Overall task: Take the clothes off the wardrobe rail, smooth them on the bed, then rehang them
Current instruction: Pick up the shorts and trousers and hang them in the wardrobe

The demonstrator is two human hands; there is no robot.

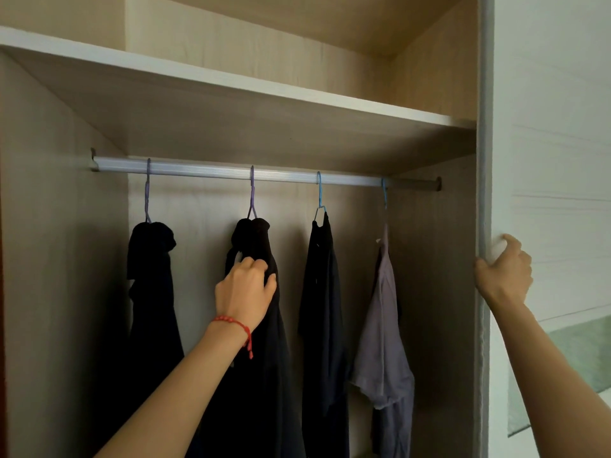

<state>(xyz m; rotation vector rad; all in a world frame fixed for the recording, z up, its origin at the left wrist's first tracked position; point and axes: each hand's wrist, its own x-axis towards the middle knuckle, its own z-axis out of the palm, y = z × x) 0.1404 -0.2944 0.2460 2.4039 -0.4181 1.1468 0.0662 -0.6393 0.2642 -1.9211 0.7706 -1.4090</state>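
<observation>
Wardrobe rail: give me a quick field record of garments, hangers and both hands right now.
rail: wardrobe rail under the shelf, four hangers on it
garments: three dark garments, one grey-purple shirt at the far right
left hand: left hand grips the second dark garment near its top
right hand: right hand grips the wardrobe door edge
removed so far: none visible

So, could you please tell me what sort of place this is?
Likely a bedroom's built-in wardrobe: a metal rail under a wooden shelf carries four hung garments, and the right hand grips a sliding door's edge.
</observation>
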